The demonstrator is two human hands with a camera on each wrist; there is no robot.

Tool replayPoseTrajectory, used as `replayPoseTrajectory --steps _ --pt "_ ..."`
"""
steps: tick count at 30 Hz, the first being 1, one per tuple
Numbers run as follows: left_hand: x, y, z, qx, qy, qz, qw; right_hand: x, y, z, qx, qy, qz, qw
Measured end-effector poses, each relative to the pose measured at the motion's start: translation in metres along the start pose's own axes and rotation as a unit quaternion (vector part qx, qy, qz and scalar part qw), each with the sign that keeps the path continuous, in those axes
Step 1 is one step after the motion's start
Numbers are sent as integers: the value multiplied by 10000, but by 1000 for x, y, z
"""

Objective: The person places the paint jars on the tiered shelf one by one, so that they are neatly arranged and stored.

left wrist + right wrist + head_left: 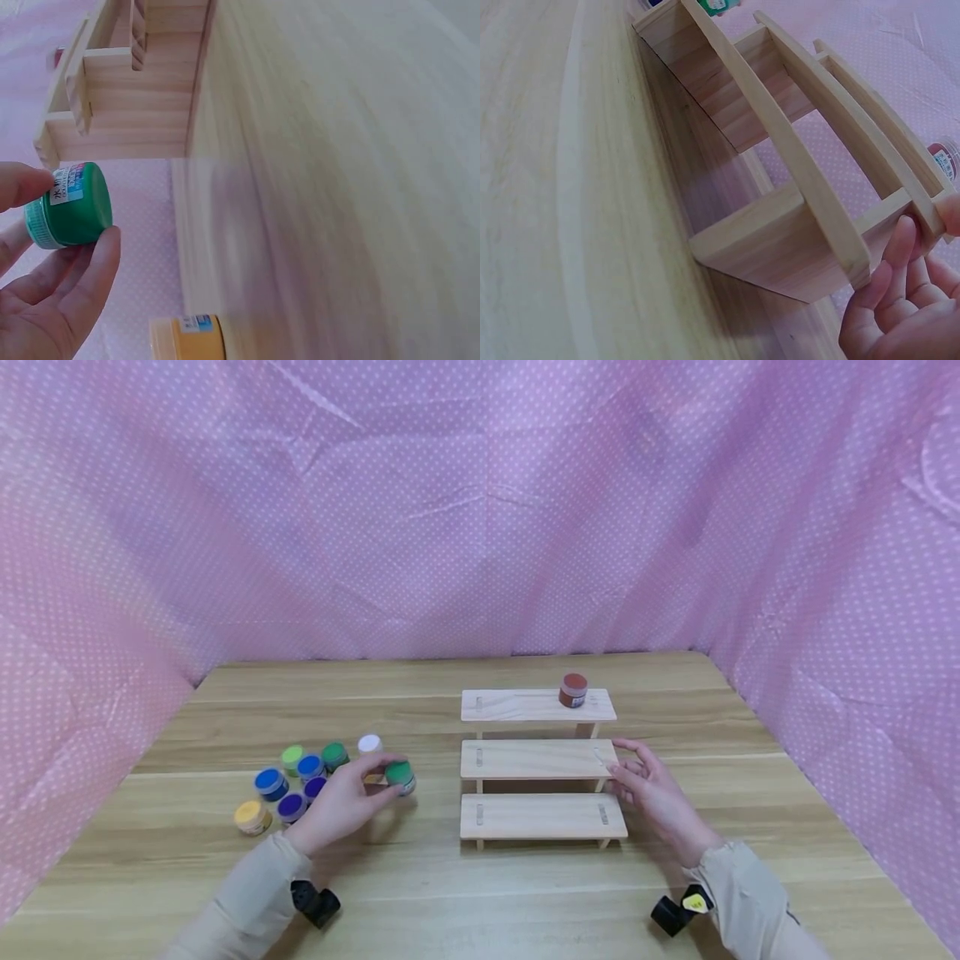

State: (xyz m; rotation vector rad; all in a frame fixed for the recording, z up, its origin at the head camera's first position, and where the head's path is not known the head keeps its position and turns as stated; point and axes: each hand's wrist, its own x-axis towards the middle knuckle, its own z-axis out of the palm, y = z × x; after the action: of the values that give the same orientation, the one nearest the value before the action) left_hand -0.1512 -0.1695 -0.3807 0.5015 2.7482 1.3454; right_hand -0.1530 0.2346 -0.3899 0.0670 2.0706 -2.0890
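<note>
Head view: left hand point(341, 806) has its fingers grasping a green jar point(400, 778) by the sides, thumb opposite fingertips; jar is roughly upright and looks lifted off the worktop point(420, 893), just left of the three-tier wooden rack point(536, 760). Right hand point(663, 806) has its fingers pinching the right end of the middle board, thumb on top. Step in hand, as I judge it: carry the jar while bracing the rack. To do it well, hold the jar level, grip the body without squeezing or twisting the lid, lift it clear of board edges. Right hand should press lightly; tugging the board could tilt the rack and tip the red-brown jar point(573, 691), which stands near the top tier's right end. Also mind the nearby white-lidded jar point(370, 744); yellow jar point(252, 817) is well apart, at the far left. Labels: left wrist view shows a white-and-blue label point(66, 184) on the green jar; first character looks like 水, rest too blurred. Orange jar point(196, 341) has a similar label, partly cut off by the frame, unreadable. Right wrist view shows small dark print on the red-brown jar's white label point(943, 161), too small to read. Yellow sticker point(696, 903) on the right wrist's black device has marks, not legible. No brand name readable anywhere.
</note>
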Motion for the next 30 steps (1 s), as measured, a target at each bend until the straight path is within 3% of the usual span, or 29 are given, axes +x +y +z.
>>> replayPoseTrajectory --steps 4,12,19,30 --pt "1 4 1 -1 219 171 9996 -1 0 1 87 -50 -32 9999" --pt "4 12 3 -134 425 224 9988 -1 0 -2 201 -298 -204 9991" --pt "9 23 6 -347 568 141 9977 5 -10 -12 -315 -798 -236 9960" --pt "22 36 13 -666 780 262 9944 11 -18 -14 -926 -731 -121 9929"
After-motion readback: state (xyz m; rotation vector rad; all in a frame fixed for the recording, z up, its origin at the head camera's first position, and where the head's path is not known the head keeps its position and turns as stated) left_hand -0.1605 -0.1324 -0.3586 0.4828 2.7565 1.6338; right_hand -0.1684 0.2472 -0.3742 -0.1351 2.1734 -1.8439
